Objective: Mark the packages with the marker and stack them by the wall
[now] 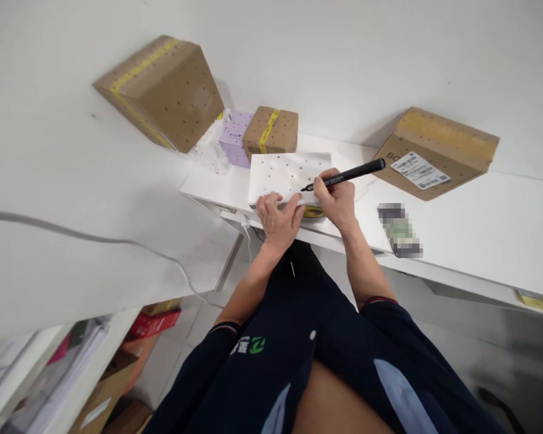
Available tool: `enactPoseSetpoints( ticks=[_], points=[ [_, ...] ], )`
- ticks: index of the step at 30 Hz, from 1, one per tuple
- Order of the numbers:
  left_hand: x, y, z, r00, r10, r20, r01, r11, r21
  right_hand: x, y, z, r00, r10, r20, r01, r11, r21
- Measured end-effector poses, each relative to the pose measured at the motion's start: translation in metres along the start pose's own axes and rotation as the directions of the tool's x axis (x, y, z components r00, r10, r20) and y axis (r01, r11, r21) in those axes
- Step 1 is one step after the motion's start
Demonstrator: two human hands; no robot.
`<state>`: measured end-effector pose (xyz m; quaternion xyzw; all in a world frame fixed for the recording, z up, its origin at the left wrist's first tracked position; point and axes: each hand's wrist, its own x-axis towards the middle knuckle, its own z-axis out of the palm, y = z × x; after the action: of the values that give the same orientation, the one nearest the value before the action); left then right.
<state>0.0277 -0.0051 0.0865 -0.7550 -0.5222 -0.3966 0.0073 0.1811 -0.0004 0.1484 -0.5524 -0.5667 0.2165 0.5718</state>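
Observation:
A white box [283, 172] with small dark marks on its top lies in front of me at the table's near edge. My right hand [338, 196] is closed around a black marker [353, 173], its tip at or just above the box top. At the box's near edge rests my left hand [279, 222], fingers bent onto the top and thumb spread away from them. The thumb lies close to the marker tip. Part of the box's front, with a yellow and green print, shows between the hands.
Behind the white box stand a small taped carton [278, 129] and a lilac box [235, 137]. A large carton [176, 96] is at the left, a labelled carton [434, 150] at the right. A blurred-out phone-like object [400, 230] lies on the white table [493, 223]. A cable [131, 242] crosses at left.

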Motion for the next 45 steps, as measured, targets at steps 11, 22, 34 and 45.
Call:
enactPoseSetpoints(
  ticks=[11,22,34,45],
  points=[
    [0.000,0.000,0.001,0.999,0.014,-0.031,-0.014,1.000,0.013,0.001,-0.006,-0.001,0.999,-0.016,0.036,0.018,0.998,-0.057],
    [0.001,0.000,0.000,1.000,-0.018,0.005,0.018,1.000,0.006,0.001,-0.005,-0.002,0.999,-0.010,0.039,0.012,0.999,-0.041],
    [0.002,0.000,0.001,1.000,-0.019,-0.005,0.018,1.000,-0.007,0.000,-0.001,0.000,0.999,0.047,-0.003,-0.046,0.992,0.119],
    [0.000,-0.005,0.004,0.999,0.024,-0.026,-0.024,1.000,0.012,-0.025,0.095,-0.059,0.935,0.071,-0.347,-0.139,0.975,-0.174]
  ],
)
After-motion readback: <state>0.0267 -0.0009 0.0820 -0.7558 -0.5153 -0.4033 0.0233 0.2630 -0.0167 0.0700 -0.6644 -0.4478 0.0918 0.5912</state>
